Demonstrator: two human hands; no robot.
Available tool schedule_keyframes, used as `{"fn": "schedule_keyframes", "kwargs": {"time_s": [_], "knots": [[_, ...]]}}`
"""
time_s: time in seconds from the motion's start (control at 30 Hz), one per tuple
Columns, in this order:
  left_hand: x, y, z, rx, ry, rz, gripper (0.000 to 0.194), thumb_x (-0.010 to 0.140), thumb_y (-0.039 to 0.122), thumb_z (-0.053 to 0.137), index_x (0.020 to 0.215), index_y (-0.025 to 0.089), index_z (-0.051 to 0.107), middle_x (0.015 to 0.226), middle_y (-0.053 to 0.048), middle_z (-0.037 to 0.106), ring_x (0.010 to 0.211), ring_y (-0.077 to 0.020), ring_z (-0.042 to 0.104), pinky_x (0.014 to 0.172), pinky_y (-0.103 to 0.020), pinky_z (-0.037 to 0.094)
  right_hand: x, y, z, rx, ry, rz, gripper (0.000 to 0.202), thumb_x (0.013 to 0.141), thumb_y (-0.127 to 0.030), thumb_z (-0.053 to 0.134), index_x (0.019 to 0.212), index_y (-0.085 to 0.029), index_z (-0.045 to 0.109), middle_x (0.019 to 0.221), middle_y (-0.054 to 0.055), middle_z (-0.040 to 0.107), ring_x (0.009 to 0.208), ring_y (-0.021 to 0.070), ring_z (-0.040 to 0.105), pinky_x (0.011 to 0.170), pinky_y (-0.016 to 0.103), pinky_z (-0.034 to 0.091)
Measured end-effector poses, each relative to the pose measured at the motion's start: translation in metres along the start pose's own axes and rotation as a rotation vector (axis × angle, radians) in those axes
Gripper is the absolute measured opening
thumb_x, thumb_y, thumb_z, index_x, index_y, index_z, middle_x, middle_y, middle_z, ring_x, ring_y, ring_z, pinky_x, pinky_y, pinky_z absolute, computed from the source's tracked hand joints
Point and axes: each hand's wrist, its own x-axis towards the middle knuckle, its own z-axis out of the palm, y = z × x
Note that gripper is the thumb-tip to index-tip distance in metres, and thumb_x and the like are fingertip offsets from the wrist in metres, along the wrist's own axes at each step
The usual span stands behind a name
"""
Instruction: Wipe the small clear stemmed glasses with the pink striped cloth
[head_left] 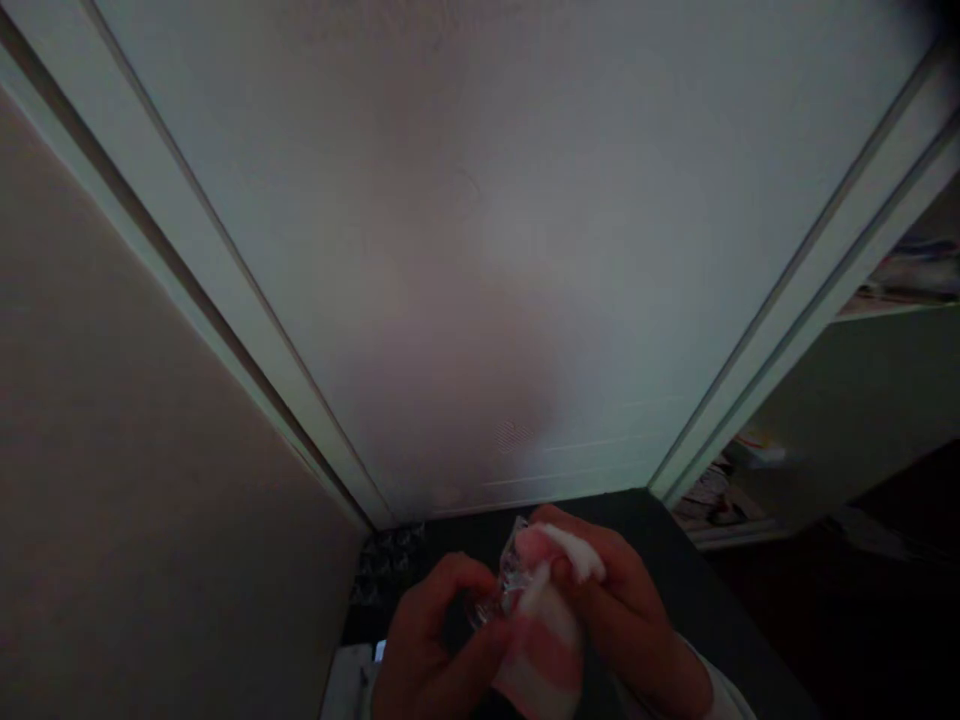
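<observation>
At the bottom middle, my left hand [442, 640] is closed around a small clear glass object [511, 570]; its exact kind is hard to make out in the dim light. A pink and white cloth [544, 650] hangs from my right hand [622, 600], whose fingers pinch it and press a fold against the glass. Part of the cloth drapes down between both hands. Both hands are above a dark tabletop [615, 505].
Several clear glass pieces [390, 560] stand at the tabletop's back left corner. A white object [349, 680] lies at the lower left. Behind rises a pale frosted panel [487, 250], with a plain wall [150, 450] on the left and shelves [885, 380] holding items on the right.
</observation>
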Motion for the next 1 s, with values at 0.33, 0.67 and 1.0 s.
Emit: {"fn": "schedule_keyframes", "kwargs": {"time_s": [0.33,0.67,1.0], "knots": [[-0.004,-0.014,0.003,-0.170,-0.080,-0.038,0.028,0.069,0.045,0.056,0.070,0.017,0.057,0.060,0.001,0.049,0.056,-0.0105,0.043,0.053,-0.021,0.033,-0.007,0.011,0.000,-0.127,-0.123,0.143,0.012,0.072,-0.031,0.058,0.074,-0.019,0.058,0.064,-0.001,0.048,0.059,0.0113,0.046,0.052,0.021,0.035],[-0.017,-0.024,0.000,-0.170,-0.059,-0.103,0.021,0.071,0.038,0.057,0.076,0.018,0.060,0.064,-0.001,0.053,0.060,-0.0120,0.046,0.055,-0.022,0.034,-0.020,0.020,0.002,-0.144,-0.125,0.021,0.014,0.078,-0.028,0.049,0.073,-0.018,0.057,0.063,0.000,0.048,0.060,0.0124,0.046,0.053,0.023,0.035],[-0.029,-0.036,0.015,-0.403,0.019,-0.325,0.034,0.071,0.043,0.055,0.096,0.021,0.060,0.059,0.001,0.051,0.050,-0.0097,0.045,0.046,-0.019,0.035,-0.037,0.028,0.008,0.079,-0.052,0.258,0.022,0.083,-0.036,0.042,0.080,-0.018,0.055,0.068,0.001,0.050,0.057,0.0112,0.046,0.051,0.022,0.037]]}}
